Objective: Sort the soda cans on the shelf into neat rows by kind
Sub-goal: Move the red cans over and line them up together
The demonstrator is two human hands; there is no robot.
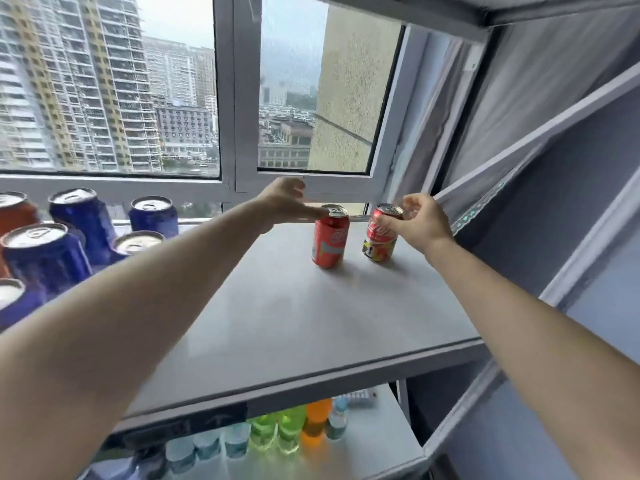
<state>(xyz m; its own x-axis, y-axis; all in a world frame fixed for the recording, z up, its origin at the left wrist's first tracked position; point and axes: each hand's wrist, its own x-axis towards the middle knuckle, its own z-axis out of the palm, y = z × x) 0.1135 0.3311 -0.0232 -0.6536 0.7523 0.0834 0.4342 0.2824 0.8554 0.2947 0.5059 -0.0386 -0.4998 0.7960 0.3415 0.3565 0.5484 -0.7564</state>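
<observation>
Two red cans stand upright at the back right of the grey shelf (311,317). My right hand (420,225) grips the top of the right red can (379,242), which has a yellow and black pattern low on its side. My left hand (287,202) reaches to the left red can (330,242), with its thumb touching the can's rim and the other fingers spread above, holding nothing. At the shelf's left end stand several blue cans (48,254) and one orange-red can (15,214), partly hidden by my left forearm.
A window with a grey frame (227,133) runs behind the shelf. A grey curtain (519,109) hangs at the right, close behind the right can. On the lower shelf stand several coloured bottles (277,433). The shelf's front edge (311,377) is near me.
</observation>
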